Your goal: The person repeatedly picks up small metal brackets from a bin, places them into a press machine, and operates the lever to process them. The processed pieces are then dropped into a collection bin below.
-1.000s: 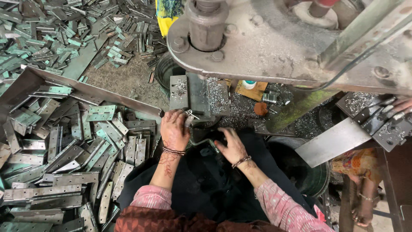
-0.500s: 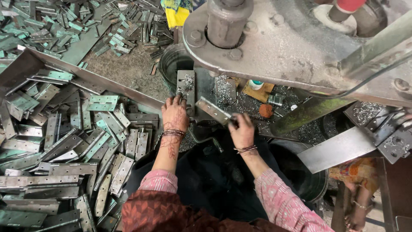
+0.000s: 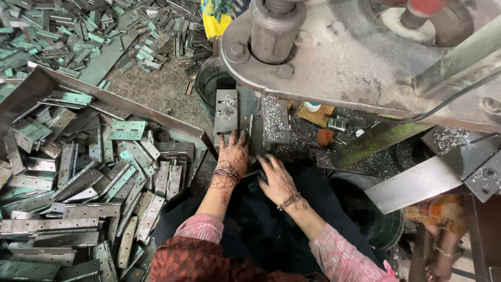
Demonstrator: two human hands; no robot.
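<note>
L hand [image 3: 233, 155] on plate [image 3: 226, 109]; press head [image 3: 334, 52] overhangs; hinges [image 3: 88, 172] left.

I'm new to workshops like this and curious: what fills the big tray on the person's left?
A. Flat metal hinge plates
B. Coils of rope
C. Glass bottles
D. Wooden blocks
A: the tray beside the left hand is heaped with flat grey-green metal hinge plates with punched holes.
</note>
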